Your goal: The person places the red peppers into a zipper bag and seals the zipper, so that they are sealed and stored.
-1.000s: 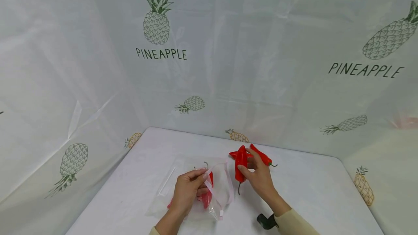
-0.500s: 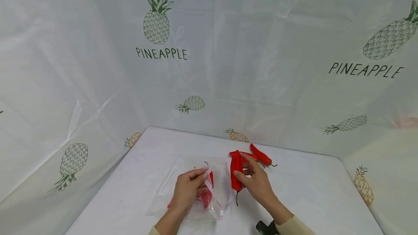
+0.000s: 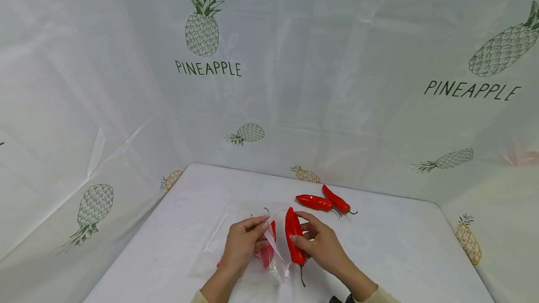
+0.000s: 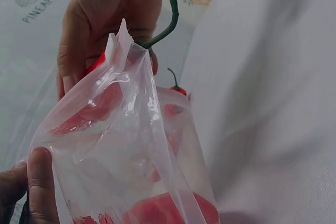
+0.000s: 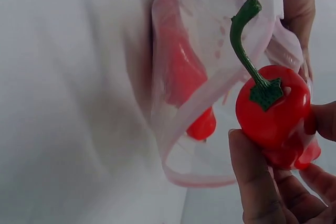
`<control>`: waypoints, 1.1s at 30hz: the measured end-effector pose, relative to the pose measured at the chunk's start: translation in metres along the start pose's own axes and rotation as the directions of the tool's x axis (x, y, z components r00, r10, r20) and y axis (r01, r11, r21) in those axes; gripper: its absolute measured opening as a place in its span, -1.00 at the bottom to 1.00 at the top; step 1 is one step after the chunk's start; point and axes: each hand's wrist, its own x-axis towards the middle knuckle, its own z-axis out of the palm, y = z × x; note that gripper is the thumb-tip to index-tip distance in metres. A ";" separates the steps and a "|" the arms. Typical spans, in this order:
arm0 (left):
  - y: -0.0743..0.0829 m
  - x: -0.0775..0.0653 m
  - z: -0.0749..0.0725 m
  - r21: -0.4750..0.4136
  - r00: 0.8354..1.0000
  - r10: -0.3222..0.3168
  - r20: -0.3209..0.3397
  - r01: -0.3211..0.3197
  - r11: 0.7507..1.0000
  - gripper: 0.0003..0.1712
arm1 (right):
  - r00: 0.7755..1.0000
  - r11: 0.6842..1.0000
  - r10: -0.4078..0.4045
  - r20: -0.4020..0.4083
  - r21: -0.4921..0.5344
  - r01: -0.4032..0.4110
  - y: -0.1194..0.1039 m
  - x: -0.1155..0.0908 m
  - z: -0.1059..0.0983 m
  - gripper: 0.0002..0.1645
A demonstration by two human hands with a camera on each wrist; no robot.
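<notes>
With its fingertips and thumb, my right hand [image 3: 322, 242] holds a red chili pepper [image 3: 293, 235] with a curved green stem. The pepper is at the mouth of a clear zip bag [image 3: 216, 237] with a pink edge; in the right wrist view its stem end [image 5: 268, 93] faces the camera. My left hand [image 3: 242, 242] pinches the bag's rim between thumb and fingers, and the mouth gapes. Inside the bag lie red peppers [image 5: 181, 61], seen through the film. A white slider [image 4: 118, 51] sits on the zip edge in the left wrist view.
Two more red peppers, one nearer [image 3: 313, 202] and one farther [image 3: 335, 198], lie on the white table [image 3: 391, 242] beyond my right hand. A pineapple-print sheet [image 3: 328, 106] hangs behind the table. A dark object [image 3: 335, 299] shows beside the right cuff.
My right hand has carried its pepper left and toward me, from beside the two loose peppers to the bag's mouth. The left hand has kept its hold on the rim, nearly still.
</notes>
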 end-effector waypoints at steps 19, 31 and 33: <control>-0.007 -0.003 0.005 0.059 0.994 -0.003 0.105 -0.003 0.998 -0.62 | 0.978 0.997 0.067 0.196 0.029 -0.074 0.002 0.007 -0.002 -0.09; -0.012 -0.007 0.011 0.126 0.992 -0.022 0.124 0.006 0.992 -0.69 | 0.992 0.985 0.078 0.100 0.149 -0.092 -0.005 0.013 0.003 -0.10; -0.012 -0.009 0.013 0.116 0.990 -0.016 0.137 0.000 0.993 -0.70 | 0.993 0.979 0.084 0.077 0.178 -0.097 -0.006 0.014 0.006 -0.10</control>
